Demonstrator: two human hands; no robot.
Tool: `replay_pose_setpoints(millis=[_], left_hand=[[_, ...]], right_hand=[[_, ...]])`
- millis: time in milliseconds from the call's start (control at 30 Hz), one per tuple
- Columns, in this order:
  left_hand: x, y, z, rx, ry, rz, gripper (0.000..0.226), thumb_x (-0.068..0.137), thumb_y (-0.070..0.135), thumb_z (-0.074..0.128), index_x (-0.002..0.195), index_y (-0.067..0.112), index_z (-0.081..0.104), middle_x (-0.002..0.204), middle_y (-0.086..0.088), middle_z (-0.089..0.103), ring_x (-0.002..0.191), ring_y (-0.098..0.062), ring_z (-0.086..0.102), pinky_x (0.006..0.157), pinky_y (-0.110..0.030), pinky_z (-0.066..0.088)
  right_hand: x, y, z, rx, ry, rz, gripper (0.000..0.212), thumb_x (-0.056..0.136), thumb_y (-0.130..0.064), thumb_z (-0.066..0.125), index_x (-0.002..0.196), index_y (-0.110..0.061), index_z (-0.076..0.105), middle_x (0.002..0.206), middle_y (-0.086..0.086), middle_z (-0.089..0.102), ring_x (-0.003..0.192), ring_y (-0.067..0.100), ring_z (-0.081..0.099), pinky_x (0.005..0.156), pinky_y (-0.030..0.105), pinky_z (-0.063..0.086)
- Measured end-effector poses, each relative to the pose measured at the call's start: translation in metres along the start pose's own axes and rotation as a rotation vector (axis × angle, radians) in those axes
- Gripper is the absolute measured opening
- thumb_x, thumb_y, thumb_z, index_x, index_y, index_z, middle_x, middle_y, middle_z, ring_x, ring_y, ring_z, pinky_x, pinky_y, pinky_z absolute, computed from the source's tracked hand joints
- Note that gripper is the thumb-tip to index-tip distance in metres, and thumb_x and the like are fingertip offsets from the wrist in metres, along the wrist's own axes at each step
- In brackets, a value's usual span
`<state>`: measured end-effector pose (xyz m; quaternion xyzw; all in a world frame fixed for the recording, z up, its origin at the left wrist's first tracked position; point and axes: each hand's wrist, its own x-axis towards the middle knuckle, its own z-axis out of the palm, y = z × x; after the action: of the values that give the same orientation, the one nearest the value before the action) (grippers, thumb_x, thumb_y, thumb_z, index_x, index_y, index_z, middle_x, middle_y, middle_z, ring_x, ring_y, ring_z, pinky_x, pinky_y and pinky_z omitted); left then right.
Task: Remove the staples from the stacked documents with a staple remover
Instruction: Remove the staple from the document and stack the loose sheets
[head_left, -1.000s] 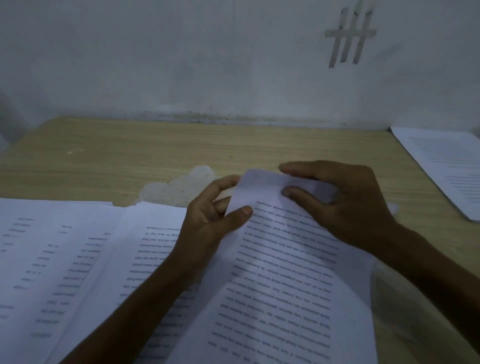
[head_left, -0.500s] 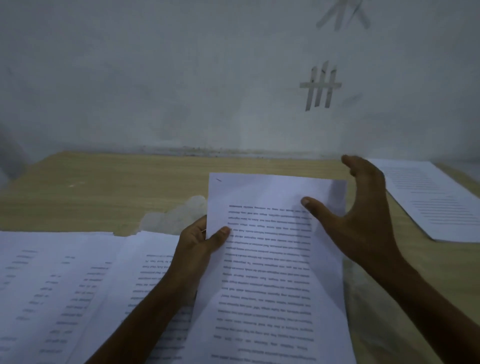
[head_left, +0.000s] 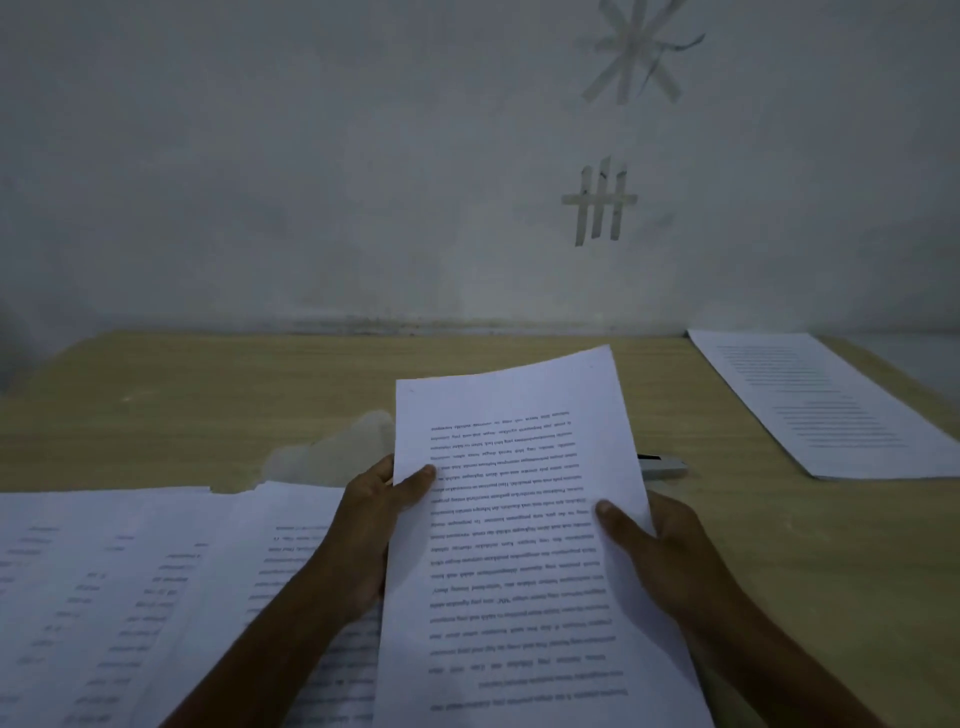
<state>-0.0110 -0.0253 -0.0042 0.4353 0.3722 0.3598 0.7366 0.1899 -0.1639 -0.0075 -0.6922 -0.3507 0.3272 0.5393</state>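
Over the table (head_left: 208, 405), both hands (head_left: 374, 519) (head_left: 670, 551) now apparently grip the document (head_left: 519, 545).

One view, from the person's head, faces forward and down across the table (head_left: 208, 405) to the wall (head_left: 311, 182) behind it. It sits close: the sheet (head_left: 519, 545) fills the lower middle of the frame, and the wide lens takes in both sides of the table.
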Motion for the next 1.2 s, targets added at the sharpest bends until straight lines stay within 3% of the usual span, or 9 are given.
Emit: replay_pose_setpoints(millis=[200,333,500,700,900,1067,1200], left_hand=[[-0.002,-0.001,0.005,0.105,-0.036,-0.018,0.025,0.088,0.004,0.055,0.106,0.019,0.065,0.108,-0.005,0.071,0.096,-0.03,0.068,0.089,-0.048,0.051],[-0.004,-0.001,0.021,0.171,-0.09,-0.056,0.031,0.087,0.002,0.057,0.115,0.017,0.061,0.11,-0.005,0.071,0.098,-0.031,0.067,0.09,-0.048,0.051],[0.007,0.012,0.067,0.249,-0.171,-0.055,0.033,0.089,-0.008,0.05,0.11,0.016,0.061,0.107,-0.005,0.071,0.098,-0.029,0.067,0.085,-0.043,0.054],[0.049,0.012,0.157,0.371,-0.237,-0.023,0.038,0.086,-0.011,0.049,0.12,0.003,0.058,0.116,-0.012,0.066,0.103,-0.034,0.064,0.091,-0.048,0.051],[0.105,-0.02,0.256,0.441,-0.227,-0.098,0.032,0.085,-0.008,0.054,0.116,-0.003,0.059,0.114,-0.015,0.065,0.089,-0.029,0.064,0.076,-0.038,0.053],[0.145,-0.047,0.317,0.532,-0.224,-0.139,0.033,0.08,-0.011,0.051,0.111,-0.008,0.059,0.11,-0.02,0.064,0.098,-0.036,0.063,0.084,-0.042,0.051],[0.17,-0.063,0.346,0.582,-0.224,-0.131,0.031,0.08,-0.01,0.061,0.111,-0.01,0.06,0.111,-0.018,0.064,0.1,-0.035,0.063,0.088,-0.046,0.054]], right_hand=[[0.003,-0.002,-0.009,-0.006,0.032,-0.015,0.012,0.093,-0.017,0.057,0.093,-0.025,0.065,0.087,-0.017,0.069,0.074,-0.006,0.066,0.057,0.007,0.048],[0.009,-0.012,-0.029,-0.078,0.071,-0.043,0.008,0.091,-0.018,0.061,0.096,-0.02,0.066,0.091,-0.011,0.069,0.081,0.002,0.064,0.059,0.008,0.049],[0.032,-0.021,-0.072,-0.154,0.139,-0.029,0.017,0.085,-0.019,0.07,0.098,-0.01,0.068,0.097,0.003,0.071,0.084,0.018,0.068,0.072,0.034,0.056],[0.076,-0.028,-0.155,-0.104,0.275,-0.004,0.055,0.072,-0.015,0.082,0.117,-0.013,0.05,0.102,0.009,0.059,0.091,0.022,0.061,0.076,0.033,0.05],[0.134,-0.011,-0.253,-0.492,0.358,-0.052,0.035,0.069,-0.021,0.084,0.098,-0.01,0.067,0.116,0.01,0.06,0.096,0.018,0.054,0.079,0.028,0.037],[0.168,0.006,-0.312,-0.701,0.369,0.017,0.04,0.07,-0.024,0.084,0.103,-0.009,0.068,0.121,0.013,0.054,0.102,0.022,0.052,0.08,0.026,0.033],[0.193,0.018,-0.342,-0.752,0.374,0.046,0.042,0.068,-0.021,0.085,0.105,-0.009,0.067,0.124,0.013,0.053,0.111,0.027,0.052,0.082,0.026,0.034]])
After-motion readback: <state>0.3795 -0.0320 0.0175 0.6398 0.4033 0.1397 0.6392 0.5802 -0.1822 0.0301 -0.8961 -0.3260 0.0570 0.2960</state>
